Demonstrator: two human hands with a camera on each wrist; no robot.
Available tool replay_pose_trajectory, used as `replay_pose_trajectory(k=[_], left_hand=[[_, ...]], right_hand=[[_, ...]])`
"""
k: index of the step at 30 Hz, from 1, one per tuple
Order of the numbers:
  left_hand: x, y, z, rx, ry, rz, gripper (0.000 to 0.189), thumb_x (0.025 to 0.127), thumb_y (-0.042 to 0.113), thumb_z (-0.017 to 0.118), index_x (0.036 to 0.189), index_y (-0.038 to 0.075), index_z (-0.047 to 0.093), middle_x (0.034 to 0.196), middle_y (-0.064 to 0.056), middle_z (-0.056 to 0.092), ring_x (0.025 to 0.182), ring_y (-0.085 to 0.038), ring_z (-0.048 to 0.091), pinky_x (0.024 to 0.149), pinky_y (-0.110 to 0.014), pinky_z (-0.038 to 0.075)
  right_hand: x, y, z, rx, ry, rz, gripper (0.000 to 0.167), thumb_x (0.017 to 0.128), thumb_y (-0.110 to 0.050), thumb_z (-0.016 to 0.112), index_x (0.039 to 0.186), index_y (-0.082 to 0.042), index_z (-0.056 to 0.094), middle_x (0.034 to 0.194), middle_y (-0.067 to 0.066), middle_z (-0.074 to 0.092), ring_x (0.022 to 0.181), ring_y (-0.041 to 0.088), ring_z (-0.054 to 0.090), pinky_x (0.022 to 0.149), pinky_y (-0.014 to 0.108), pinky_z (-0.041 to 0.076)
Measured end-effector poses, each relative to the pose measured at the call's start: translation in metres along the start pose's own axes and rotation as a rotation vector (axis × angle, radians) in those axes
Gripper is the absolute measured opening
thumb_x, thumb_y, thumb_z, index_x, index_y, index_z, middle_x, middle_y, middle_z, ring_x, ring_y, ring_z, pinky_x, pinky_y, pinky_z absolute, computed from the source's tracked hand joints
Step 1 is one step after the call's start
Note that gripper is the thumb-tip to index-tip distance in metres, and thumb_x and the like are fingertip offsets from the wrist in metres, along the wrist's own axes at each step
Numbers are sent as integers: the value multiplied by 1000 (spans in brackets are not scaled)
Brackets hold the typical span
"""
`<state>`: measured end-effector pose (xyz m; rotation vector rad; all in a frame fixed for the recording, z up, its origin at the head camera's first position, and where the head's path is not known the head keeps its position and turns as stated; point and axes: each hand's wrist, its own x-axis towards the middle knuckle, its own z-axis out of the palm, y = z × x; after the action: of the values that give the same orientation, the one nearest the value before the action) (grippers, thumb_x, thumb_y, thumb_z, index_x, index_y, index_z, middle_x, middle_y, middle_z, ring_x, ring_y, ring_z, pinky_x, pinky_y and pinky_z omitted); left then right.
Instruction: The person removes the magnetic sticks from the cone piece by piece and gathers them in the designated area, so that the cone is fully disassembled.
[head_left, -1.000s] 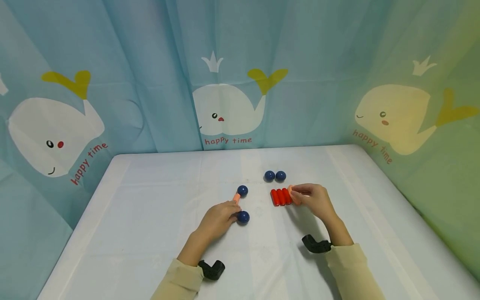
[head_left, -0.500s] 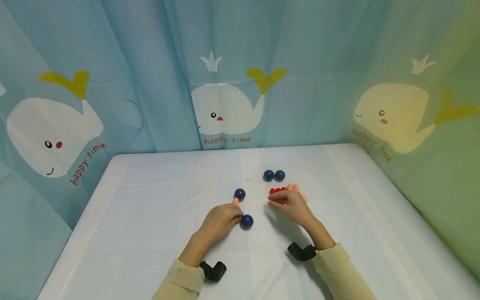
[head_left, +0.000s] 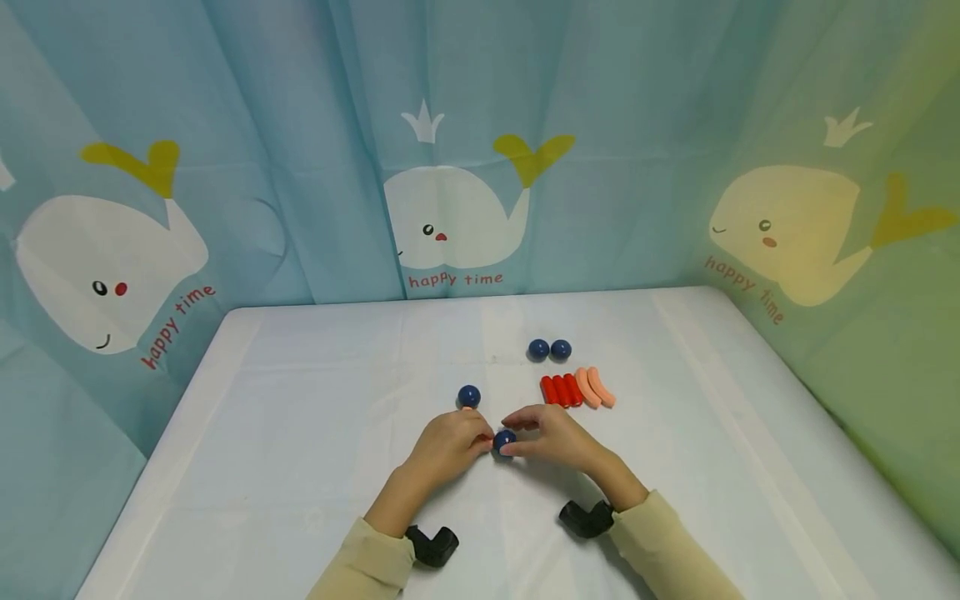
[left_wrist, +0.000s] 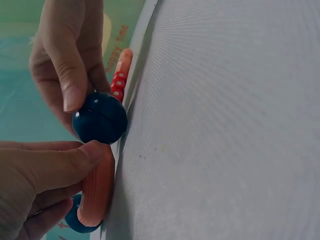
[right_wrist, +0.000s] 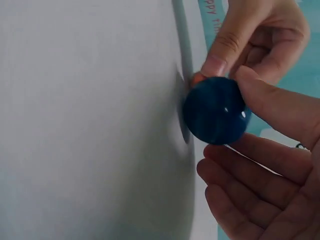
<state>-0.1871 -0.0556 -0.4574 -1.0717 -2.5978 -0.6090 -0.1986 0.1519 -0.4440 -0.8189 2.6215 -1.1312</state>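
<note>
My left hand (head_left: 448,446) pinches a curved orange toy rod (left_wrist: 98,192) between thumb and fingers, low over the white table. At the rod's far end sits a blue ball (head_left: 468,396). Against its near end is another blue ball (right_wrist: 216,111), beside my left fingertips. From the right, my right hand (head_left: 561,437) holds this near ball, thumb on one side and fingers curved round the other. The head view shows only a sliver of the rod, since the left hand covers it.
Behind the right hand lie several red rods (head_left: 561,390) side by side, with two curved orange rods (head_left: 596,387) next to them. Two more blue balls (head_left: 550,350) stand farther back. A whale-print curtain (head_left: 315,167) hangs beyond the white tabletop (head_left: 300,400).
My right hand has left the row of rods and come left and nearer to the blue ball. The left hand has turned the rod; its far ball shifted left, the near ball right.
</note>
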Motion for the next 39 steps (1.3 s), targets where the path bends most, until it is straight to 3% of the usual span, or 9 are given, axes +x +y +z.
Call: replay_pose_trajectory(k=[6, 9, 27, 35, 39], left_hand=[[-3, -4, -2, -103, -83, -2, 15, 83, 16, 66, 96, 7, 69, 97, -1, 65, 96, -16, 60, 86, -28, 45], [-3, -6, -2, -144, -82, -5, 15, 86, 18, 62, 94, 7, 69, 96, -1, 65, 96, -16, 60, 88, -29, 44], [-2, -3, 1, -118, -111, -8, 17, 87, 21, 62, 96, 8, 70, 94, 0, 65, 92, -14, 60, 84, -27, 46], [-2, -4, 2, -85, -121, -9, 18, 88, 23, 60, 93, 9, 70, 95, 0, 66, 94, -14, 61, 84, -27, 46], [-2, -3, 3, -82, -114, -10, 18, 88, 24, 60, 91, 10, 70, 94, 1, 65, 92, -13, 61, 82, -25, 47]], right_hand=[[1, -2, 6, -47, -29, -28, 44, 73, -29, 78, 107, -3, 67, 101, 2, 66, 90, 14, 59, 82, 33, 49], [1, -3, 7, -50, -29, -39, 40, 75, -27, 77, 106, -4, 67, 100, 1, 66, 90, 13, 58, 82, 32, 49], [-1, 6, 1, 36, -57, -47, 36, 77, -23, 75, 104, -2, 67, 99, 2, 66, 87, 13, 59, 81, 33, 49], [-1, 15, -19, 54, 68, -8, 36, 75, -18, 77, 104, 2, 67, 99, 7, 66, 93, 22, 61, 84, 42, 48], [0, 22, -30, 47, 113, 30, 39, 76, -18, 77, 106, 4, 65, 99, 8, 65, 90, 20, 61, 79, 36, 50]])
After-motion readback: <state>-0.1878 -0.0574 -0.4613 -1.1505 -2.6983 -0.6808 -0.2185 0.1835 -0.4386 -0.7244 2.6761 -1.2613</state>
